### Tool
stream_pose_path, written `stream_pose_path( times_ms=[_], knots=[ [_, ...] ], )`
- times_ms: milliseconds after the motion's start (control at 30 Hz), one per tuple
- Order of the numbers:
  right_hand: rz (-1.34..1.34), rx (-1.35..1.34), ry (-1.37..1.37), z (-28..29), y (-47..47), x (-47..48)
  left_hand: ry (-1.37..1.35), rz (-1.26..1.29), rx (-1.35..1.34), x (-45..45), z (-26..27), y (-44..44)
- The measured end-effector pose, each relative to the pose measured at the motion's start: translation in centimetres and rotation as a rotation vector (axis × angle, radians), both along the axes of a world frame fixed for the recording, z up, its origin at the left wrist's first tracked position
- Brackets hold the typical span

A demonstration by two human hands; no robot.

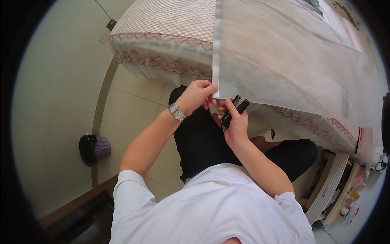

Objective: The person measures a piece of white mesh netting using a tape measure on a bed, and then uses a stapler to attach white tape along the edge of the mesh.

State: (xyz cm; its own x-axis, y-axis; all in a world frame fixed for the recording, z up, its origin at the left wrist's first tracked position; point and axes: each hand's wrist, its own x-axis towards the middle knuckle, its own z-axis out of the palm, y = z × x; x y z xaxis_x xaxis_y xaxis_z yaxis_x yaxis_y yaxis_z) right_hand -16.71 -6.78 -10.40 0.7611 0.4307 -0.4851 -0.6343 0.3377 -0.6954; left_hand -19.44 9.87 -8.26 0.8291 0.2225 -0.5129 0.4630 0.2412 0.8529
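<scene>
My left hand (199,94), with a metal watch (176,112) on its wrist, pinches the lower corner of a white edge strip (216,61). This strip borders a sheer white fabric sheet (283,70) spread over the bed. In my right hand (236,122) is a black stapler (235,111), its jaw end pointing up toward the sheet's lower hem. The stapler appears apart from the fabric, just right of the pinched corner. Part of its body is hidden by my fingers.
The bed (164,21) has a quilted cover and lace-trimmed skirt. A purple perforated bin (103,148) with a black bag stands by the left wall. At right is a wooden cabinet (338,189) with small items. My black-clad legs (207,143) are below my hands.
</scene>
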Motion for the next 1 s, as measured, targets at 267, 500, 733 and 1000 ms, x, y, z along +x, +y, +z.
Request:
stream_pose_path(
  times_ms=[267,500,733,1000],
  knots=[
    [-0.031,0.023,0.099,-0.1,-0.7,-1.2,-0.042,0.049,-0.080,-0.3,0.1,-0.9],
    [-0.095,0.077,0.125,-0.1,0.4,-1.1,-0.043,-0.002,-0.031,-0.8,-0.3,-1.6],
    [-0.131,0.088,0.073,-0.5,1.4,-1.0,-0.026,0.023,-0.007,-0.8,-0.1,-1.8],
    [-0.112,0.058,-0.007,-1.2,1.4,-1.0,-0.005,-0.094,0.078,-1.7,0.6,-1.5]
  ],
)
